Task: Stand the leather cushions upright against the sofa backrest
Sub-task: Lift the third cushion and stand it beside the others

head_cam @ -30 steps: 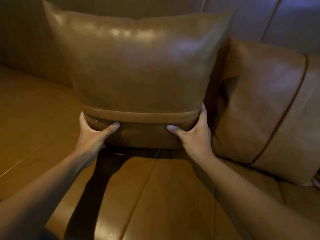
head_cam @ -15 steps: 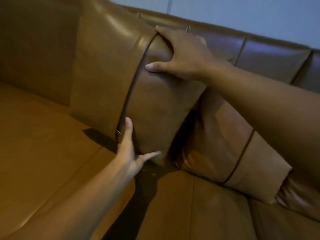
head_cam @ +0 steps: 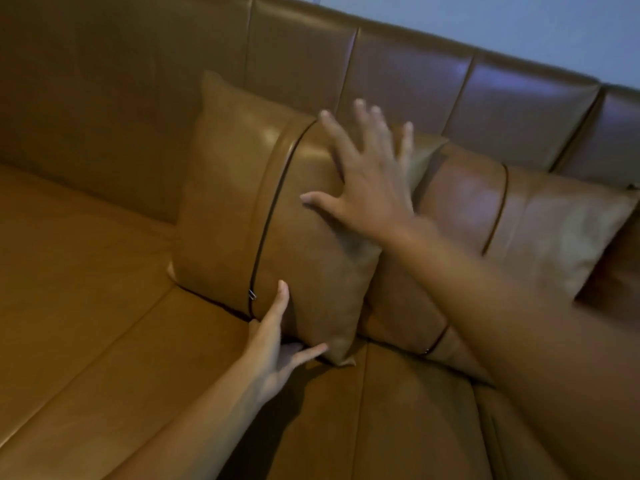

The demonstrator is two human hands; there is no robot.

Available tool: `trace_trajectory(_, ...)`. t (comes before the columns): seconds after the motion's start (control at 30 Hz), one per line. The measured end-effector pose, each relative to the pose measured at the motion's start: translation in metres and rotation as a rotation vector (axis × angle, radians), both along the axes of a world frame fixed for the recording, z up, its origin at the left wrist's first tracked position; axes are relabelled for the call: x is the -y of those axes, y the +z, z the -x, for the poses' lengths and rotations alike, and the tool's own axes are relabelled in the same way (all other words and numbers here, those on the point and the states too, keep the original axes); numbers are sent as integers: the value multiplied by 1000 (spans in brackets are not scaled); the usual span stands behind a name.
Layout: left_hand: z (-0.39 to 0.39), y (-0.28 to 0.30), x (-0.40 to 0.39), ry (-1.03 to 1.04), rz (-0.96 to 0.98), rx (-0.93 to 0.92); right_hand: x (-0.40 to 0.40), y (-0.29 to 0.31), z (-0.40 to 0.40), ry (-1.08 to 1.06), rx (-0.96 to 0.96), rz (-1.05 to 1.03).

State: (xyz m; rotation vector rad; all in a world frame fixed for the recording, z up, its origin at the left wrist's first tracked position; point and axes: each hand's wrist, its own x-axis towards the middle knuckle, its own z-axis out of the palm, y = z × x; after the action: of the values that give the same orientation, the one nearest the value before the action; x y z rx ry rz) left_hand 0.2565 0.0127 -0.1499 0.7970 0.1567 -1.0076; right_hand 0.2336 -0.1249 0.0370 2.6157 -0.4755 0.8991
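A tan leather cushion (head_cam: 228, 209) with a dark zip seam stands upright against the sofa backrest (head_cam: 298, 53). My right hand (head_cam: 367, 181) lies flat on its upper right part, fingers spread. My left hand (head_cam: 277, 341) rests against its lower edge, thumb out along the bottom corner, fingers apart. A second leather cushion (head_cam: 540, 223) leans against the backrest just to the right, partly hidden by my right forearm.
The brown leather sofa seat (head_cam: 104, 323) stretches out to the left and front. A pale wall (head_cam: 519, 26) shows above the backrest at the top right. A darker cushion edge (head_cam: 620, 271) sits at the far right.
My right hand has let go of the cushion's top edge and now lies flat with fingers spread. The cushion stands further back against the backrest. My left hand stays at the bottom edge.
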Motion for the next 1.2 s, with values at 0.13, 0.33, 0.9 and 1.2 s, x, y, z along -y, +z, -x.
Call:
trace_trajectory(0.13,-32,-18,-41,226,-427,551,-19,-91,75,-55,695,-628)
trace_trajectory(0.33,-72,-64,-78,207,-555,951,-48,-191,95,-92,180,-1139)
trace_trajectory(0.9,-94,-79,-36,213,-490,1200,-30,-205,11,-15,228,-1145)
trace_trajectory(1.2,-104,-80,-14,122,-864,1498,-11,-195,10,-34,219,-1111)
